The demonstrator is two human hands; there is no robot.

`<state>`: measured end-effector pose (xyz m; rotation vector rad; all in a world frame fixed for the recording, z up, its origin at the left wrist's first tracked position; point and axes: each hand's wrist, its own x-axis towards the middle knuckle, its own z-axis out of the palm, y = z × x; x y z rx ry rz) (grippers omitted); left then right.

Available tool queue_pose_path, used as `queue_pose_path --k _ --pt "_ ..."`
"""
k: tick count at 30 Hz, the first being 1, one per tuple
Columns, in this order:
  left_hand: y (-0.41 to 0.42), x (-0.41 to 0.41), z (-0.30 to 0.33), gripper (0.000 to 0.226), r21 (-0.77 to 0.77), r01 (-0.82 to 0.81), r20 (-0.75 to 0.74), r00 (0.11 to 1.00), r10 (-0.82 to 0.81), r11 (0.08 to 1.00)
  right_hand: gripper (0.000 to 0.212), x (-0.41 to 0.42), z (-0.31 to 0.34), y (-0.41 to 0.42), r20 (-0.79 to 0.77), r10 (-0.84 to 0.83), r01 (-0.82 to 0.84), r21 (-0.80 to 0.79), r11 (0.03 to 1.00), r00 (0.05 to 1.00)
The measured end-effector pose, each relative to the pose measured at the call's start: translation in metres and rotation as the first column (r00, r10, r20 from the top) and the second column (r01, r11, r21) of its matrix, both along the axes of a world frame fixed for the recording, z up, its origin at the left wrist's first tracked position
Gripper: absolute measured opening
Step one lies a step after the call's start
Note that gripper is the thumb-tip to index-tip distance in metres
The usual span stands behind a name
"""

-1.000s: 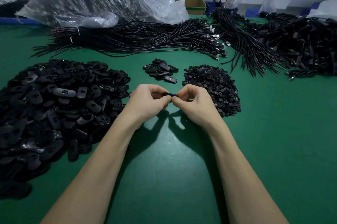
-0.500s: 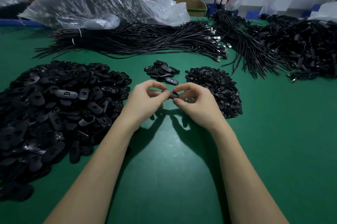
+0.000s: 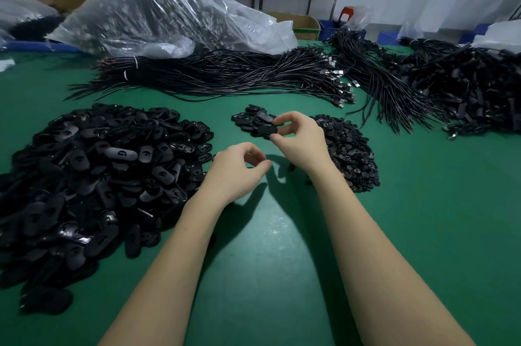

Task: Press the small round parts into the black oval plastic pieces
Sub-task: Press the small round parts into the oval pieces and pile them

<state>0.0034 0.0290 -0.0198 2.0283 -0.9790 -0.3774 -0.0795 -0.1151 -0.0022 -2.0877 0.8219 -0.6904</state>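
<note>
Black plastic sits pinched between the thumb and fingers (image 3: pixel 282 119) of the right hand (image 3: pixel 298 142): one oval piece (image 3: pixel 266 129), held just above the small pile of oval pieces (image 3: pixel 252 120) at the centre of the frame. Whether a round part is seated in it cannot be told. The left hand (image 3: pixel 236 169) hangs lower and to the left, apart from the right; its fingers curl loosely inward toward the thumb, and nothing can be seen in them. Both bare forearms run down to the bottom edge over the green table (image 3: pixel 423 233).

Just right of the right hand, partly hidden by the wrist, lies the heap of small round parts (image 3: pixel 351 154). On the left side of the frame spreads the large heap of black oval pieces (image 3: pixel 84 176), reaching the left edge. Further up, across the middle, lie bundles of black cables (image 3: pixel 225 75), some with metal plugs at their ends, and more cables (image 3: pixel 465 92) are piled at the right. A clear plastic bag (image 3: pixel 169 16) bulges in the upper left, with a cardboard box (image 3: pixel 304 24) beside it.
</note>
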Motion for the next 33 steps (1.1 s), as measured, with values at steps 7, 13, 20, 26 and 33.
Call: queue_pose_path --k 7,13,20,26,33 --pt "-0.002 0.0 -0.002 0.01 0.049 0.01 0.023 1.0 -0.011 0.999 0.021 0.05 0.021 -0.038 -0.119 0.017 -0.019 -0.015 1.0 0.993" --pt "-0.001 -0.001 -0.002 0.012 0.065 0.018 0.02 1.0 -0.02 0.998 0.033 0.049 0.026 -0.054 -0.243 0.093 -0.089 0.026 0.996 0.966" --pt "-0.001 -0.003 -0.001 0.013 0.082 0.02 0.042 0.999 -0.024 0.996 0.033 0.016 0.012 -0.062 -0.294 0.02 -0.085 -0.209 0.974 0.956" --pt "-0.001 -0.003 -0.001 0.013 0.076 0.029 0.045 0.998 -0.032 0.997 0.043 0.0 -0.013 -0.062 -0.509 -0.075 -0.19 -0.448 0.874 0.857" --pt "-0.001 -0.003 -0.002 0.011 0.073 0.034 0.044 0.998 -0.037 0.997 0.024 -0.008 -0.024 -0.056 -0.382 -0.121 -0.105 -0.521 0.847 0.916"
